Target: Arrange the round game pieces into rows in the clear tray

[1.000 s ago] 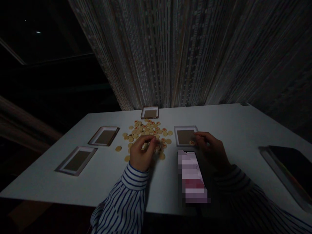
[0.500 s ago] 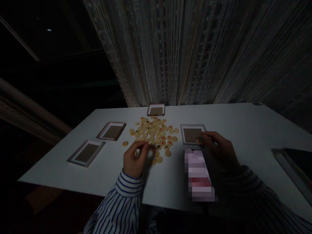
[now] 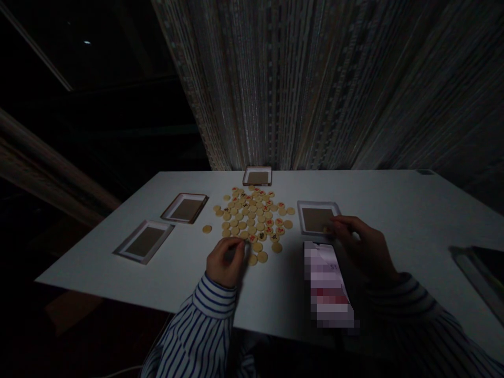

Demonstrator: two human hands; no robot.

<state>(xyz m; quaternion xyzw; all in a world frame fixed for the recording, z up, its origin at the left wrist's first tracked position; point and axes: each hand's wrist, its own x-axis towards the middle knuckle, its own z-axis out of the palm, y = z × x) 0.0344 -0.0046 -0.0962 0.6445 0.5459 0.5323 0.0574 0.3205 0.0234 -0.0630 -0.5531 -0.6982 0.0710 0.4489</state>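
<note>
Round wooden Chinese chess pieces [image 3: 252,215] lie in a loose heap on the white table, some with red or black characters, others plain side up. At the heap's near edge my left hand [image 3: 225,261] is closed, thumb and fingertips together; whatever they may hold is hidden. My right hand [image 3: 364,247] pinches one Chinese chess piece [image 3: 326,230] over the near right corner of a white-rimmed shallow box [image 3: 300,218] with a grey-brown bottom. That piece's face is too dark to read.
Two more shallow boxes, one brown-edged [image 3: 165,214] and one pale [image 3: 122,253], lie at left; another box [image 3: 270,178] stands at the back. A lit phone [image 3: 331,283] lies between my forearms. Dark flat items [image 3: 486,273] sit at far right. A bead-string curtain [image 3: 275,94] hangs behind the table [image 3: 394,210].
The view has shifted slightly, moving everything a little to the right. A red-marked piece now shows beside my left fingertips. My right hand stays at the box corner with its piece.
</note>
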